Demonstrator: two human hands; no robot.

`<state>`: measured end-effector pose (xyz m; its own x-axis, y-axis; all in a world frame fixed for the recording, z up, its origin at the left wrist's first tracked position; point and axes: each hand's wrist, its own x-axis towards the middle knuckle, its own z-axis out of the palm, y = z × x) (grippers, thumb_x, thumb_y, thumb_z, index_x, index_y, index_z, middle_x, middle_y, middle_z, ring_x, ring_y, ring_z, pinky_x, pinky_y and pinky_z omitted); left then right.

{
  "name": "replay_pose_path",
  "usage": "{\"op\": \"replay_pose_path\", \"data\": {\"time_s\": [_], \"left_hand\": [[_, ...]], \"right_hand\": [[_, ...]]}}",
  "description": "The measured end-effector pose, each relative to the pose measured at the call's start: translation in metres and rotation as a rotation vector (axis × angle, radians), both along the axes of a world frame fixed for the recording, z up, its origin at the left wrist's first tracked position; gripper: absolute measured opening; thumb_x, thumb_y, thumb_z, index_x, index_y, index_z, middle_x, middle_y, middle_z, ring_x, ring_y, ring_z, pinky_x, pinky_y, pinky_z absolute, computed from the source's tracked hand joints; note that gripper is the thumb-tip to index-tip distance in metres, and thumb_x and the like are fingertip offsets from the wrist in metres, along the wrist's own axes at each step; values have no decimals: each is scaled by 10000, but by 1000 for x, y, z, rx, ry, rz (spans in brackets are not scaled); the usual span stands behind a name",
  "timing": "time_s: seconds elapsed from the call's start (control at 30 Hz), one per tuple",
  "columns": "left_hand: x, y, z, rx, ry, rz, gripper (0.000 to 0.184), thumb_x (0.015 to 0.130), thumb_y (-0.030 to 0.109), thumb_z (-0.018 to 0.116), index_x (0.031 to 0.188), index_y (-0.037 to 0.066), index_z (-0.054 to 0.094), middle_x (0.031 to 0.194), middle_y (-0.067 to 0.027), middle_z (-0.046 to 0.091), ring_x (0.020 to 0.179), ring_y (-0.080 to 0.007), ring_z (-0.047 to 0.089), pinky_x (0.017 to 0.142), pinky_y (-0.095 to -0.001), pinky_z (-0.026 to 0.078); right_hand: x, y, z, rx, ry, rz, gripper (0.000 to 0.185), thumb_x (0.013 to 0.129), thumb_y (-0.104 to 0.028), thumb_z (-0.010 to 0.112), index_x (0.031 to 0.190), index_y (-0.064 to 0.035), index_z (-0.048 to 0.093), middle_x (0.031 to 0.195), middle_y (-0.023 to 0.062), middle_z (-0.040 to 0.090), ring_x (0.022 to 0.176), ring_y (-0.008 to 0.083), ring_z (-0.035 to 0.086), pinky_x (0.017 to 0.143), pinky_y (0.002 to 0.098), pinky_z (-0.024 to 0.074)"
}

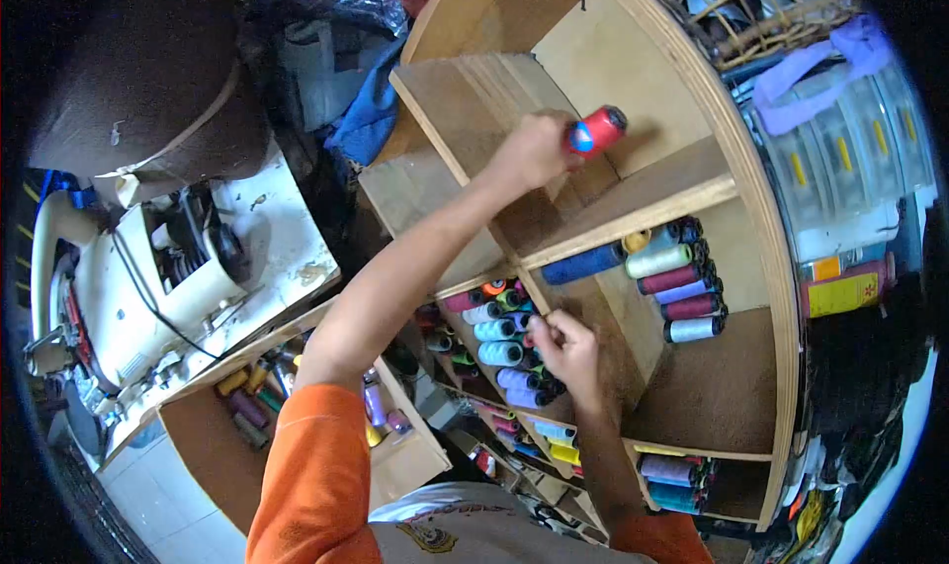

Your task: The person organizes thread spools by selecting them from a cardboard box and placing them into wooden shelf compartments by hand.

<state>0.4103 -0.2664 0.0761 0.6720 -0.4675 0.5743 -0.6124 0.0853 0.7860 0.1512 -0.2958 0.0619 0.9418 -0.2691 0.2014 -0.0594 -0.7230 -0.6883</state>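
Our left hand [539, 154] wraps its fingers round the red spool [603, 127] at the shelf [633, 65]; a slack grip could drop it. Our right hand [567, 354], fingers curled on we cannot tell what, might nudge nearby spools [500, 353] loose.

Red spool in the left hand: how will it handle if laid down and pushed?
The red spool would likely roll on its side, given its round body. It's probably stiff, as it juts from the left hand without sagging.
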Motion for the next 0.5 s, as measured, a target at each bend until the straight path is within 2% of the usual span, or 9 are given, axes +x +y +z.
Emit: {"op": "replay_pose_path", "data": {"time_s": [0.03, 0.07, 0.13, 0.17, 0.2, 0.27, 0.33, 0.43, 0.5], "left_hand": [[7, -28, -4, 58, 26, -24, 344, 659, 149, 712, 955, 3, 617, 906, -231, 628, 879, -346, 620, 768, -407, 492], [14, -54, -7, 114, 50, -49, 365, 668, 160, 708, 986, 7, 612, 901, -224, 631, 871, -336, 627, 764, -399, 496], [18, -91, -14, 71, 60, -95, 386, 677, 167, 697, 1023, 19, 607, 896, -218, 635, 870, -328, 632, 767, -398, 496], [17, -105, -17, -25, 46, -116, 387, 676, 164, 690, 1029, 28, 608, 895, -218, 635, 876, -331, 630, 774, -405, 493], [17, -119, -19, -120, 30, -133, 388, 676, 161, 683, 1035, 37, 609, 894, -218, 636, 882, -334, 627, 782, -411, 490], [28, -169, -31, -56, 36, -150, 398, 672, 152, 680, 1056, 70, 612, 938, -208, 642, 912, -346, 619, 812, -411, 484], [29, -191, -29, 130, 32, -210, 408, 672, 142, 675, 1071, 85, 610, 949, -198, 648, 922, -346, 618, 822, -401, 484], [31, -200, -33, 83, -3, -243, 434, 657, 121, 687, 1077, 53, 598, 973, -193, 645, 944, -345, 610, 840, -401, 482], [28, -202, -41, 62, 6, -207, 442, 644, 123, 705, 1063, 37, 596, 974, -194, 640, 959, -351, 599, 850, -408, 474]], "right_hand": [[1, -4, -2, -52, -36, 59, 156, 835, -78, 630, 700, -25, 573, 548, -18, 429, 508, 24, 360, 437, 233, 291], [-2, -6, 5, -14, 78, 33, 152, 833, -92, 639, 718, -11, 583, 584, 58, 483, 546, 76, 465, 499, 252, 390], [-6, -20, -11, 15, 120, -18, 112, 824, -71, 634, 728, -28, 597, 602, 76, 514, 547, 112, 477, 515, 272, 402], [-3, -11, 9, -40, 223, -14, 69, 793, -70, 648, 738, -43, 617, 642, 100, 573, 559, 160, 540, 543, 283, 439], [-8, -17, -3, -90, 200, -12, 25, 766, -77, 662, 773, -59, 645, 698, 111, 621, 607, 206, 601, 594, 300, 480], [-10, -27, -13, -97, 140, 40, 67, 751, -107, 678, 803, -70, 661, 731, 110, 641, 662, 225, 634, 644, 310, 504], [-16, -28, -18, 64, 191, -6, 104, 755, -119, 676, 848, -73, 668, 743, 98, 646, 665, 193, 631, 650, 305, 506], [-14, -33, -17, 85, 153, 112, 117, 778, -114, 660, 880, -56, 665, 752, 68, 650, 648, 134, 618, 633, 275, 503], [-11, -25, -4, 103, 163, 68, 54, 786, -42, 615, 818, -18, 652, 744, 86, 649, 641, 146, 615, 615, 282, 496]]}}
